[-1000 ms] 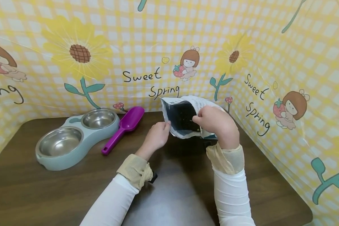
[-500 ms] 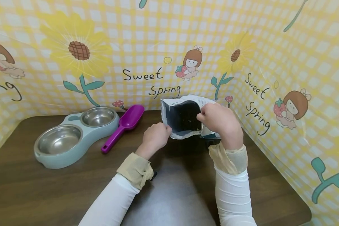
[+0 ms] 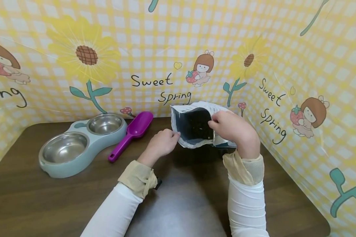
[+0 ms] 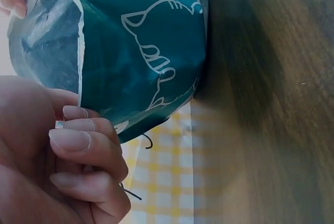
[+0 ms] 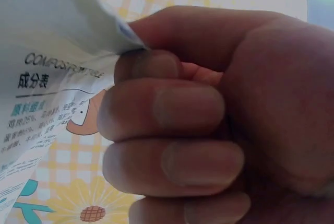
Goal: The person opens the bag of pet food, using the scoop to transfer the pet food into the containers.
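Note:
A pet food bag (image 3: 192, 126) stands at the back of the table with its mouth held wide and facing me. Its teal front with a white cat outline shows in the left wrist view, and printed white paper-like side in the right wrist view. My left hand (image 3: 161, 144) pinches the left edge of the mouth between thumb and curled fingers. The opposite edge is pinched by my right hand (image 3: 235, 130), fingers curled. Inside, the lining is dark, with a few small pale bits low down; the rest of the contents is hard to make out.
Left of the bag lies a purple scoop (image 3: 130, 136) on the wooden table (image 3: 77, 200). Beside it stands a pale blue double bowl (image 3: 96, 146) with two metal dishes. A yellow checked cloth (image 3: 154, 39) walls the back and sides.
My right hand has shifted slightly to the right, and the bag's mouth is spread a little wider. Both hands keep their pinch on its edges. The scoop and bowl stay put.

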Tool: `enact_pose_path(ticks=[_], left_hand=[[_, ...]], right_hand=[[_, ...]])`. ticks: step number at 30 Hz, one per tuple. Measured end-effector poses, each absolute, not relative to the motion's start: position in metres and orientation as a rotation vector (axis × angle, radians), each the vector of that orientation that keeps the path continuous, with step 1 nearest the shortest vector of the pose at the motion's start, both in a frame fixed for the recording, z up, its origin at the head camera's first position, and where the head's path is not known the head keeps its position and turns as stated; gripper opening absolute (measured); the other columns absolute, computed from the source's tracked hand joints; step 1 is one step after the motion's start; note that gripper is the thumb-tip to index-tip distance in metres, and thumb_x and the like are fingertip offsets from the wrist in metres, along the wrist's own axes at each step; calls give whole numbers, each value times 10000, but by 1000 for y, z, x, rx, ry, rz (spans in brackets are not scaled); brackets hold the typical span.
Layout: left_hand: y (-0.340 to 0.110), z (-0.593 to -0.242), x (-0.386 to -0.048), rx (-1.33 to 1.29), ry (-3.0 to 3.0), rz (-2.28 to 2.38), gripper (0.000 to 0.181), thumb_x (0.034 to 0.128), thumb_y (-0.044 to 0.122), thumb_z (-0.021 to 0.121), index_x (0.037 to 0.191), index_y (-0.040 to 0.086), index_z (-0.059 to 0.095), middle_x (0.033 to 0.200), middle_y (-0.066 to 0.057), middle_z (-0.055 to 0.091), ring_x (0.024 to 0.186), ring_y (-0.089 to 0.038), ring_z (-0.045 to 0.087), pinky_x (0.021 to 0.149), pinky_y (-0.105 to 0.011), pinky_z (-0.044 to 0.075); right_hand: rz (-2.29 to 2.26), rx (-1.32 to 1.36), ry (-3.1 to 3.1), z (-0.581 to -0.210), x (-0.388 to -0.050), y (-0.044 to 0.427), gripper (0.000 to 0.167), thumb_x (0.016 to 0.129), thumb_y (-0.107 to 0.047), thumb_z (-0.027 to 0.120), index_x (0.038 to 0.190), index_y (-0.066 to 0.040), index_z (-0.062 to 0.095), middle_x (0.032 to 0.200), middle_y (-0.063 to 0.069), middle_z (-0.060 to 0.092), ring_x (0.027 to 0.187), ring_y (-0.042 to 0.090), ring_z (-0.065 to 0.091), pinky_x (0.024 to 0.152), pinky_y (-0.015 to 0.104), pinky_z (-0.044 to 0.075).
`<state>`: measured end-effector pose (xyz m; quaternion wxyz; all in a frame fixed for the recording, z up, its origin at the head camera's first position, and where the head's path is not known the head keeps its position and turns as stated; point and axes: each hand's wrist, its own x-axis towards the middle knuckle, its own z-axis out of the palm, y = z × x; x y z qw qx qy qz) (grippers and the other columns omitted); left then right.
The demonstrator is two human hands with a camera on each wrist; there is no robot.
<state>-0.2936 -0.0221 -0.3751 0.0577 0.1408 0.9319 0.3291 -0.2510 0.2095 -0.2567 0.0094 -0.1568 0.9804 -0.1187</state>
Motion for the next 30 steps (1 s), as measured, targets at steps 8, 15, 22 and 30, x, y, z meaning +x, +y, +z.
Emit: enact_pose_path(ticks=[8, 15, 22, 30], left_hand=[[-24, -375, -291, 447, 2803, 1033, 547, 1156, 414, 413, 683, 156, 510, 626, 0, 457, 599, -201, 461, 605, -340, 398], [-28, -375, -291, 458, 2801, 1041, 558, 1156, 453, 423, 693, 155, 510, 640, 1, 438, 608, -198, 437, 624, -341, 390], [-48, -369, -291, 438, 2842, 1008, 556, 1143, 519, 412, 763, 145, 570, 678, -13, 464, 641, -213, 487, 641, -347, 425], [-112, -357, -289, 389, 2967, 920, 504, 1130, 459, 487, 772, 119, 587, 656, -2, 517, 624, -198, 510, 620, -334, 431]], right_hand=[[-393, -502, 3057, -257, -252, 210, 467, 1085, -169, 515, 632, -179, 404, 612, -36, 340, 569, 166, 396, 635, 318, 374], [-424, -536, 3065, -258, -253, 212, 464, 1080, -152, 505, 628, -180, 401, 614, -36, 340, 564, 169, 393, 631, 324, 376], [-388, -590, 3076, -259, -256, 214, 479, 1082, -149, 517, 623, -182, 383, 628, -42, 311, 586, 164, 372, 656, 322, 364], [-398, -646, 3079, -260, -256, 217, 468, 1057, -125, 520, 612, -179, 385, 613, -51, 303, 572, 154, 363, 646, 314, 351]])
